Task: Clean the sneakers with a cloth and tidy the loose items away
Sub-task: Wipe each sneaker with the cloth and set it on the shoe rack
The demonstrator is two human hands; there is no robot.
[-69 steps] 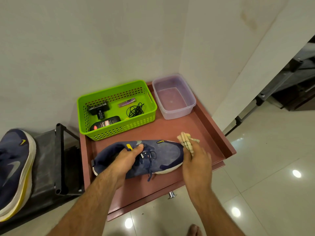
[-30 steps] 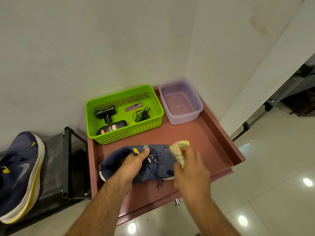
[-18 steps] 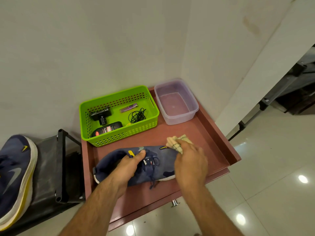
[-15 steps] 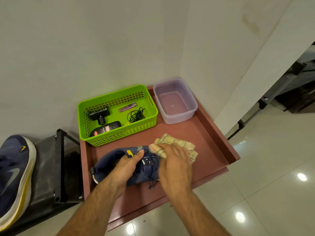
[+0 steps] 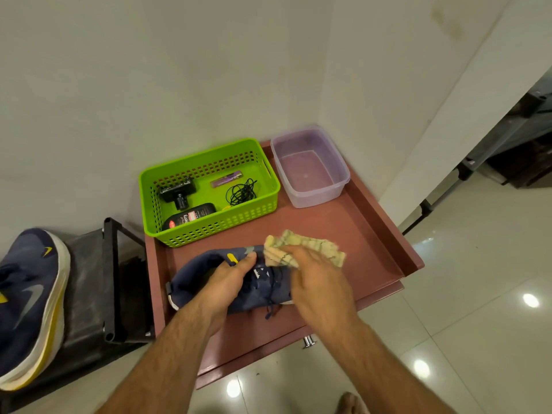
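A navy sneaker [image 5: 260, 289] lies on its side on the reddish-brown tray table [image 5: 367, 234]. My left hand [image 5: 230, 279] grips it at the collar, thumb near the yellow tab. My right hand [image 5: 316, 282] presses a beige patterned cloth [image 5: 301, 248] onto the sneaker's front part, hiding the toe. The second navy sneaker [image 5: 30, 303], with a white and yellow sole, rests on a black rack at the far left. A green basket [image 5: 268, 204] behind the sneaker holds a black bottle [image 5: 191, 218], a black brush [image 5: 177, 192], a purple tube [image 5: 226, 180] and a coiled black cord [image 5: 241, 192].
A clear plastic tub [image 5: 310, 192] stands at the tray's back right corner against the wall. The black rack [image 5: 109, 279] touches the tray's left side. Glossy tiled floor [image 5: 466, 294] spreads to the right, with dark furniture at the far right edge.
My right hand slid the cloth leftward from the sneaker's toe up over its front, and the cloth unfolded wider. My left hand kept its grip on the collar.
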